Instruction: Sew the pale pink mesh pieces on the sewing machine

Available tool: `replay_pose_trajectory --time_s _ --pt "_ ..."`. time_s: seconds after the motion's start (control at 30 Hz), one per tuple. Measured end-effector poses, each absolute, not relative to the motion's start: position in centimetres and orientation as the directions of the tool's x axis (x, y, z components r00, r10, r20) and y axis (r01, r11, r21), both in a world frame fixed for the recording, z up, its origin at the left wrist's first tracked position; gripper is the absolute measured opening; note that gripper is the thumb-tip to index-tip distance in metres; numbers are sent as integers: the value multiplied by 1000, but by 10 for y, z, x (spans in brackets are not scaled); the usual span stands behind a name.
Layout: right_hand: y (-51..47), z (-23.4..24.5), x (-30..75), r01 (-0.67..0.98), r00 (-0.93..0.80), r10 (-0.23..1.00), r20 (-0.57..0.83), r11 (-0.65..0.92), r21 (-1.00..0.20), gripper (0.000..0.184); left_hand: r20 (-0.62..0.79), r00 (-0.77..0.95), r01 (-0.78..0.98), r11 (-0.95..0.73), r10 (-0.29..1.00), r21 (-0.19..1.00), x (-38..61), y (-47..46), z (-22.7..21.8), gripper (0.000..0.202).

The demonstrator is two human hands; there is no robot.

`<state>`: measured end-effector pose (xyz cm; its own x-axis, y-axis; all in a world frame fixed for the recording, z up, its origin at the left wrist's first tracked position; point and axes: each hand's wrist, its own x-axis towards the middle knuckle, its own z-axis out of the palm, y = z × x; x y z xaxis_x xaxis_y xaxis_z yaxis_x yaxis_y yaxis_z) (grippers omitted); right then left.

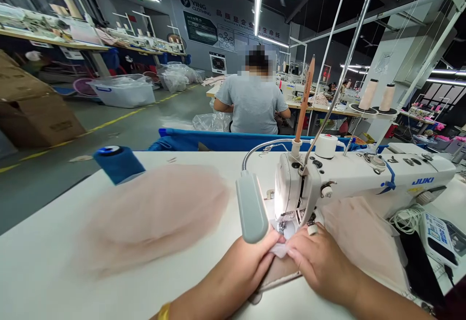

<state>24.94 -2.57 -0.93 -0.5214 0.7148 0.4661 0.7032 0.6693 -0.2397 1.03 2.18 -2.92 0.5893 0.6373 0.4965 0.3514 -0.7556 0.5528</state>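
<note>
Both hands meet in front of the needle area of a white sewing machine point(364, 176). A small piece of thin whitish fabric point(280, 249) shows between them, one edge close to the presser foot point(282, 227). My left hand point(253, 257) has its thumb and fingers closed on the fabric's left side, partly behind the grey lamp head point(251, 208). On the right side, my right hand point(320, 257) pinches the same fabric, its fingers bent near the foot. Sheer pale pink fabric point(364, 237) lies under the machine arm.
A blurred heap of sheer pink fabric point(156, 208) covers the table's left part, beside a blue thread cone point(118, 163). A pencil point(305, 99) stands upright on the machine. Right of it lie a coiled cable point(407, 218) and a white box point(439, 235). A person point(255, 99) sits ahead.
</note>
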Motion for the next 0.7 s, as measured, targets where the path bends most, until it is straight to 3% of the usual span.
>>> replay_pose_trajectory --time_s 0.17,0.33,0.43,0.57,0.7 --pt "-22 -3 246 661 -388 767 511 618 -425 29 360 617 379 -665 700 643 11 25 -23 28" --pt "-20 -6 246 704 -418 778 469 604 -374 30 336 599 402 -636 727 659 15 26 -20 25" --pt "-21 -8 248 681 -504 724 472 669 -298 38 410 629 365 -716 661 595 14 21 -18 33" --pt "-30 -7 253 575 -661 606 443 788 -220 40 535 684 292 -858 496 422 8 7 -20 28" --pt "-38 -4 256 597 -667 617 418 778 -197 43 620 666 286 -910 415 301 7 -1 -29 27"
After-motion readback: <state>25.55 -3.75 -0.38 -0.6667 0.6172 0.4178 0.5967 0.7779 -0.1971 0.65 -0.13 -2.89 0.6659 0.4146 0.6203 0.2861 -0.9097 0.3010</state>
